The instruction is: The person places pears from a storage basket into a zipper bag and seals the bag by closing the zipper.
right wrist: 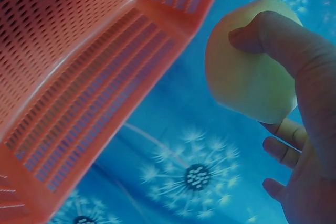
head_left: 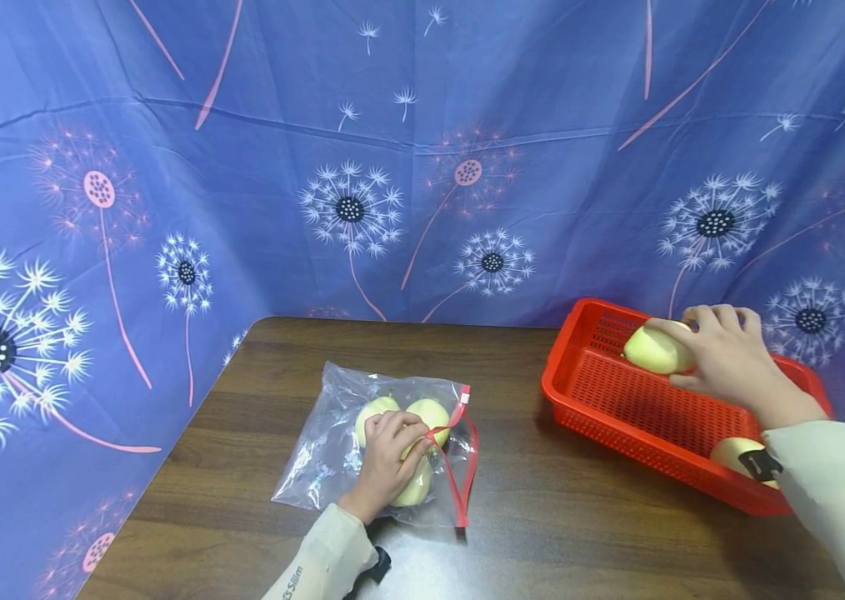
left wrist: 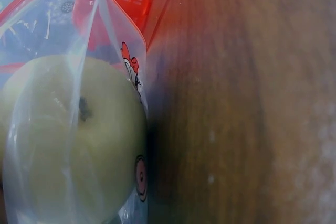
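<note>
A clear plastic zip bag (head_left: 310, 454) with a red zip edge lies on the table, with several pale green pears (head_left: 428, 414) inside. My left hand (head_left: 388, 454) is over the pears and grips the bag's upper lip, drawing the red strip back into a point. Close up in the left wrist view, one pear (left wrist: 79, 135) shows through the plastic. My right hand (head_left: 730, 358) holds another pear (head_left: 655, 348) above the far side of the red basket (head_left: 640, 450). Thumb and fingers grasp that pear (right wrist: 252, 66) beside the basket wall in the right wrist view.
Another pear (head_left: 733, 454) lies at the basket's near right end, partly behind my right wrist. The brown wooden table (head_left: 512, 500) runs back to a blue dandelion-print cloth (head_left: 407, 233), which hangs behind and along the left side.
</note>
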`<move>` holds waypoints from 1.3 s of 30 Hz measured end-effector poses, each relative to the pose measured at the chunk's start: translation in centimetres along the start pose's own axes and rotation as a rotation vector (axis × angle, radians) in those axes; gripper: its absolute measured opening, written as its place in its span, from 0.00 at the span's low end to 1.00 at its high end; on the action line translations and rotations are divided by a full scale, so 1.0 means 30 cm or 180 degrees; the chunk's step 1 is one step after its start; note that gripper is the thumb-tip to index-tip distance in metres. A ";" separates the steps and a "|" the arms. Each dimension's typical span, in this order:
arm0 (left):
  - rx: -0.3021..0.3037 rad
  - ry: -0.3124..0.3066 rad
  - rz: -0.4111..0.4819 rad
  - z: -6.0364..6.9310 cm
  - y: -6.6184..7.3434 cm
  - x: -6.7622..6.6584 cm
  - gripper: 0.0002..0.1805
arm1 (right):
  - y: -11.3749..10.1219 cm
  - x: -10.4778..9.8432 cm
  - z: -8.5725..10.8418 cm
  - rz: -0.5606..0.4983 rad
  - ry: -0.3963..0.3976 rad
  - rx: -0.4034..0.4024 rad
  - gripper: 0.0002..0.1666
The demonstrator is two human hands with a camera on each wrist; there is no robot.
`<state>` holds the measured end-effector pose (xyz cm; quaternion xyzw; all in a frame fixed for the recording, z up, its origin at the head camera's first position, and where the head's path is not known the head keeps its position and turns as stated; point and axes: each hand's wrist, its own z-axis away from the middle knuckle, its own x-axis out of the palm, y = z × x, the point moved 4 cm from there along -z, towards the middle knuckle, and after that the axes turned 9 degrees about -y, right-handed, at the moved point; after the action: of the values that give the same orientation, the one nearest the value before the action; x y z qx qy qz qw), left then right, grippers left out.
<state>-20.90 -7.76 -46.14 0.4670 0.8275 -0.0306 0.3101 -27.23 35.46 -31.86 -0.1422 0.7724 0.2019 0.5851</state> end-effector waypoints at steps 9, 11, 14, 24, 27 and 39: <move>-0.0013 0.0001 0.0002 -0.001 -0.001 0.000 0.19 | -0.120 -0.060 -0.025 -0.0037 0.0250 -0.0270 0.53; -0.0022 -0.0001 0.0006 -0.002 -0.002 0.000 0.19 | -0.146 -0.069 -0.028 -0.0019 0.0275 -0.0334 0.54; -0.0030 -0.0001 0.0012 -0.003 -0.003 0.000 0.18 | -0.180 -0.077 -0.032 -0.0004 0.0317 -0.0423 0.54; -0.0024 0.0006 -0.0009 -0.003 0.001 -0.002 0.19 | -0.281 -0.081 -0.023 -0.0090 0.0591 -0.0700 0.53; -0.0030 0.0004 -0.0013 -0.003 0.001 -0.002 0.19 | -0.313 -0.077 -0.020 -0.0181 0.0622 -0.0755 0.51; -0.0035 0.0007 -0.0008 0.000 -0.001 0.002 0.19 | -0.414 -0.010 0.004 -0.0438 0.0764 -0.0934 0.48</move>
<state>-20.94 -7.74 -46.19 0.4644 0.8286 -0.0259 0.3118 -21.39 24.61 -33.40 -0.3014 0.7874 0.2535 0.4743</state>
